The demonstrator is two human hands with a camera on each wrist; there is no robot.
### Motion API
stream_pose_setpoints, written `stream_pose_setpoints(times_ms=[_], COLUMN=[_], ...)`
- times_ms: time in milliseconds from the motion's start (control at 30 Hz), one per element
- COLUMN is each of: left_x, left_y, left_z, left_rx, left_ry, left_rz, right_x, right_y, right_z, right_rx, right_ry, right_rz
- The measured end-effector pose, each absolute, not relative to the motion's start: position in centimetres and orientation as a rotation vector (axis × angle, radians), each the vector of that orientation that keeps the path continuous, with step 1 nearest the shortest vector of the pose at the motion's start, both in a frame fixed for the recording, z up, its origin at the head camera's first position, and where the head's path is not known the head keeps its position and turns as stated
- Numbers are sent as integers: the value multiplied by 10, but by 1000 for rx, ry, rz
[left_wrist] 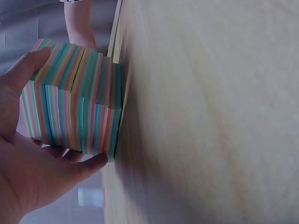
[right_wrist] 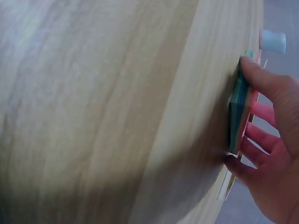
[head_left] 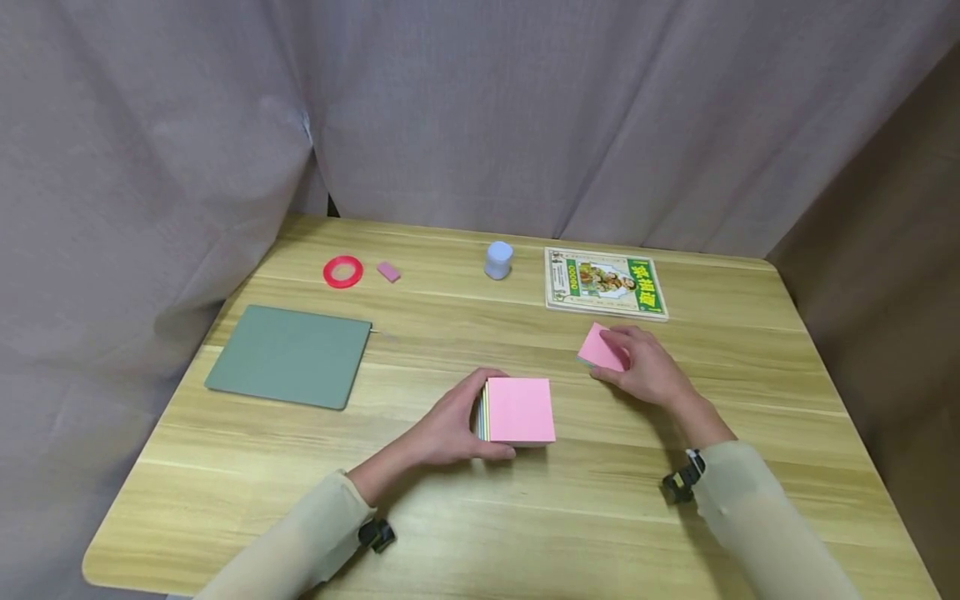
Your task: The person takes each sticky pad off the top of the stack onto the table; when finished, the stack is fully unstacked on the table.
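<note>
A thick block of sticky notes [head_left: 517,409] with a pink top sheet and striped multicoloured edges [left_wrist: 74,100] stands on the wooden table [head_left: 480,517] near its middle. My left hand [head_left: 450,429] grips it from the left side, thumb in front and fingers behind. To the right lies a thinner stack of notes [head_left: 597,347] with a pink top and greenish edges [right_wrist: 238,109]. My right hand [head_left: 645,367] holds that stack, fingers curled over its top and thumb at its near edge.
A grey-green mat [head_left: 291,356] lies at the left. A red tape ring [head_left: 342,272], a small pink eraser [head_left: 388,272] and a pale blue cap-like object [head_left: 498,259] sit along the back. A green-covered book [head_left: 606,282] lies at back right. Grey curtain surrounds the table.
</note>
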State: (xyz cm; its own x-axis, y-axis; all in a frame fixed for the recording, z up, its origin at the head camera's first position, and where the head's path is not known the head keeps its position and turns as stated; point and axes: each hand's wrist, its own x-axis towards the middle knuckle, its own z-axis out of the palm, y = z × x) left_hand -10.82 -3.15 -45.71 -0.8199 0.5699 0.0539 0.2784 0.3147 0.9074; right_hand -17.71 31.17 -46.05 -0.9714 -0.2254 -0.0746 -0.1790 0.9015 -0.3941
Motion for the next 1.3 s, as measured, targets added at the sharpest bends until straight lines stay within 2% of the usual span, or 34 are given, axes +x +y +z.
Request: stream_pose_setpoints(times_ms=[167,333,533,767,1100,1300], left_x=[-110,-111,-112,-111,-112,-112], left_y=[-31,-31,-31,-33,-33,-34], left_z=[-460,-462,-462,-463,-464,-463], left_rx=[783,800,832,853,897,892], left_ry=[2305,2315,2327,2325,2315,2317], left_rz=[1504,1482,1459,1446,1487,1489], right_x=[-176,-169,-139,-108,-101,-100], right_y=[309,282,225,186,180,186], right_z=[-453,-422,-383,-376,-384,-378], right_rx=[-346,-532,-810,-1102,-1167,-1114], right_ry=[2943,2974,2802,2695,2737,2775], right_rz=[-537,-614,-868,-662,-518,-523])
